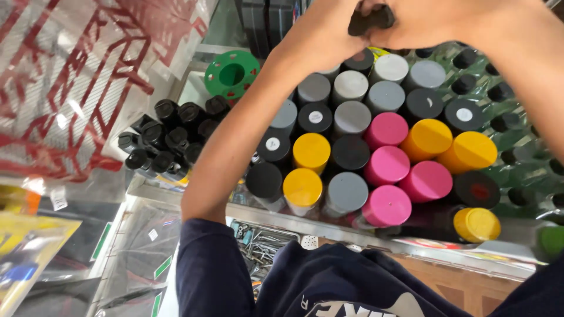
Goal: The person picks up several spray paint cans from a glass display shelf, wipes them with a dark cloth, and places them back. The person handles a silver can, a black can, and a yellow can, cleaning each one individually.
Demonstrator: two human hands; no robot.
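A dense block of upright spray cans [364,152] fills the middle of the view, seen from above, their caps grey, black, yellow and pink, packed touching one another. Left of it hang clear packets with red and silver sheets [70,76]. Between the packets and the cans stands a smaller cluster of black-capped bottles [170,138], with a green perforated spool [232,73] just behind them. Below the cans, a tray of loose metal screws [261,243] shows by the person's dark blue sleeve [211,264].

At the top edge, both hands meet above the back rows of cans. The left hand [320,35] and right hand [435,20] have their fingers closed around a small black object [370,17], held between them in the air; its shape is mostly hidden.
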